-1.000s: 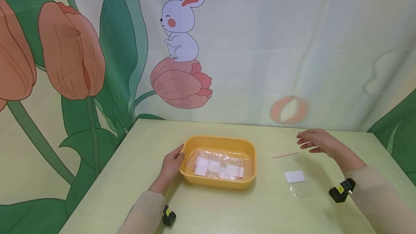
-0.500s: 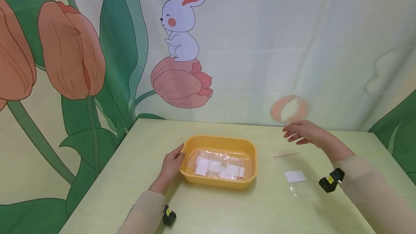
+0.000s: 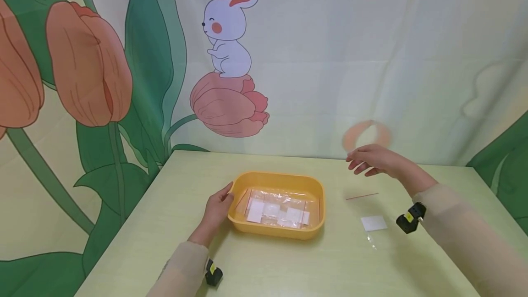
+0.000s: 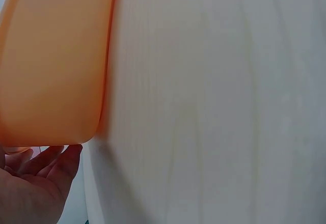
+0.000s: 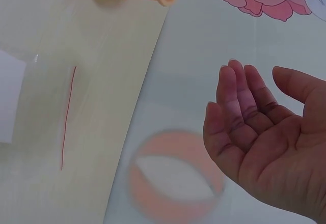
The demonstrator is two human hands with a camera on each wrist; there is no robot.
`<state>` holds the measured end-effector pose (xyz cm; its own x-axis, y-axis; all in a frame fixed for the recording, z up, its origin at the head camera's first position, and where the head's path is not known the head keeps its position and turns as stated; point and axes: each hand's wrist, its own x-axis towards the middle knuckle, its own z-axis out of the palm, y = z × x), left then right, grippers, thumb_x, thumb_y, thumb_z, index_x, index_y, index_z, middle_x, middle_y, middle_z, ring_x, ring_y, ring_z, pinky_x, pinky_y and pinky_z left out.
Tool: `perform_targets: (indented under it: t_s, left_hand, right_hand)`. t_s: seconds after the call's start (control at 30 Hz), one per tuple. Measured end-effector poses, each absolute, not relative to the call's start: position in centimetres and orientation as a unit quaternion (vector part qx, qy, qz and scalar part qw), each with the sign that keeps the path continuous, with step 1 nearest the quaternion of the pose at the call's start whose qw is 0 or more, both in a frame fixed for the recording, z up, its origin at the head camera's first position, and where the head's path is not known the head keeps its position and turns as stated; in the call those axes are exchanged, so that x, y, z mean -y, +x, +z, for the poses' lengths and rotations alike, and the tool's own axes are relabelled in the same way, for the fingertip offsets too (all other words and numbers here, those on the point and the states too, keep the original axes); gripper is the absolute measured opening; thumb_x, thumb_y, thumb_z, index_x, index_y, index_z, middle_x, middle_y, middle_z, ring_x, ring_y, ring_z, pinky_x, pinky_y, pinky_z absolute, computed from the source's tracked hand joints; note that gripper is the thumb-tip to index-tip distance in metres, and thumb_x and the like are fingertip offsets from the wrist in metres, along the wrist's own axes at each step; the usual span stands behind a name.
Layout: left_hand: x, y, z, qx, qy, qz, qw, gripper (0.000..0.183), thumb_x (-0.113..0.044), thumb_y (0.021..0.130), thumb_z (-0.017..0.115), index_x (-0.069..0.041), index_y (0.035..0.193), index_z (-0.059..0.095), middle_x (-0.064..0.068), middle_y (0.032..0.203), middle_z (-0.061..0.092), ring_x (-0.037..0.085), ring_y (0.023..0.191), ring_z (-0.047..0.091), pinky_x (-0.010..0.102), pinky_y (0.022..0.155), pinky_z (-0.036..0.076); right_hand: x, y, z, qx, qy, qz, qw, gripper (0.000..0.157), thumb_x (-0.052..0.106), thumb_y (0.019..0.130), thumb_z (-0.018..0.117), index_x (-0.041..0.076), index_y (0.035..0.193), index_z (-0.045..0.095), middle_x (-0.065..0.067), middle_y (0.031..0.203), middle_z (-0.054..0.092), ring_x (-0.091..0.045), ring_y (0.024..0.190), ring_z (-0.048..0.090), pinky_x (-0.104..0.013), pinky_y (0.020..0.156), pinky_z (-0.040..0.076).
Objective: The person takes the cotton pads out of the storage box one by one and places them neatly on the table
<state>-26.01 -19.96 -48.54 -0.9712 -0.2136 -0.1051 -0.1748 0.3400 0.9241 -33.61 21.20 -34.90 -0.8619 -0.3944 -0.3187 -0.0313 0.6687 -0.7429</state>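
My left hand (image 3: 217,205) grips the left side of a yellow plastic tub (image 3: 278,231). In the left wrist view, the fingertips (image 4: 71,155) press at the end of the orange-looking tub wall (image 4: 56,71). Several clear zip bags (image 3: 272,196) with red seal lines and white cards lie inside the tub. On the table to its right is another clear zip bag (image 5: 48,102), with a white card (image 3: 374,223) and a red seal line (image 3: 362,196). Beyond that bag, my right hand (image 3: 373,159) hovers with loosely bent fingers and nothing in it.
The pale yellow table (image 3: 288,269) ends at the back against a hanging cloth (image 3: 330,81) printed with tulips and a rabbit. Each sleeve carries a small black wrist camera, the left one (image 3: 213,275) close over the table and the right one (image 3: 410,219) higher.
My right hand has moved left and away from me, over the far side of the loose zip bag. The left hand and the tub have stayed in place.
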Motion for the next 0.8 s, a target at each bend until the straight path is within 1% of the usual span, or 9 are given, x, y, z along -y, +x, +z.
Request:
perform_targets:
  t_s: [0.13,0.3,0.4,0.57,0.8]
  left_hand:
    - [20.1,-26.0,-48.6,0.817,0.114,-0.565,0.019,0.047,-0.015,0.108,0.046,-0.007,0.154,0.044,0.025,0.15,0.054,0.031,0.125,0.059,0.041,0.105,0.055]
    - [20.0,-26.0,-48.7,0.817,0.115,-0.564,0.018,0.047,-0.015,0.108,0.046,-0.007,0.154,0.044,0.026,0.149,0.055,0.031,0.123,0.06,0.041,0.105,0.056]
    - [20.0,-26.1,-48.6,0.817,0.119,-0.564,0.016,0.047,-0.015,0.108,0.045,-0.007,0.154,0.044,0.026,0.149,0.054,0.031,0.123,0.06,0.042,0.106,0.055]
    - [20.0,-26.1,-48.5,0.817,0.124,-0.563,0.016,0.047,-0.014,0.108,0.045,-0.006,0.154,0.044,0.026,0.15,0.054,0.032,0.125,0.06,0.044,0.108,0.054]
    - [19.9,-26.0,-48.4,0.818,0.126,-0.561,0.018,0.047,-0.015,0.107,0.045,-0.007,0.154,0.045,0.026,0.149,0.055,0.033,0.125,0.06,0.044,0.108,0.054]
  right_hand:
    - [-20.2,-33.7,-34.5,-0.884,-0.122,-0.384,0.237,0.047,0.031,0.108,0.044,-0.007,0.133,0.057,-0.015,0.118,0.072,-0.012,0.095,0.068,-0.028,0.082,0.056]
    - [-19.0,-33.9,-34.2,-0.881,-0.126,-0.383,0.246,0.048,0.033,0.107,0.047,-0.005,0.133,0.058,-0.008,0.111,0.073,-0.011,0.093,0.069,-0.026,0.08,0.056]
    - [-18.4,-34.2,-34.0,-0.881,-0.129,-0.38,0.252,0.048,0.034,0.107,0.047,-0.005,0.133,0.059,-0.01,0.113,0.073,-0.011,0.093,0.069,-0.027,0.082,0.056]
    - [-17.5,-34.7,-33.6,-0.876,-0.134,-0.375,0.272,0.048,0.034,0.108,0.046,-0.004,0.135,0.057,-0.013,0.12,0.071,-0.013,0.098,0.069,-0.029,0.086,0.056]
    - [-16.0,-35.2,-33.4,-0.868,-0.146,-0.367,0.302,0.05,0.036,0.107,0.046,-0.003,0.138,0.056,-0.012,0.123,0.07,-0.017,0.106,0.068,-0.03,0.091,0.057]
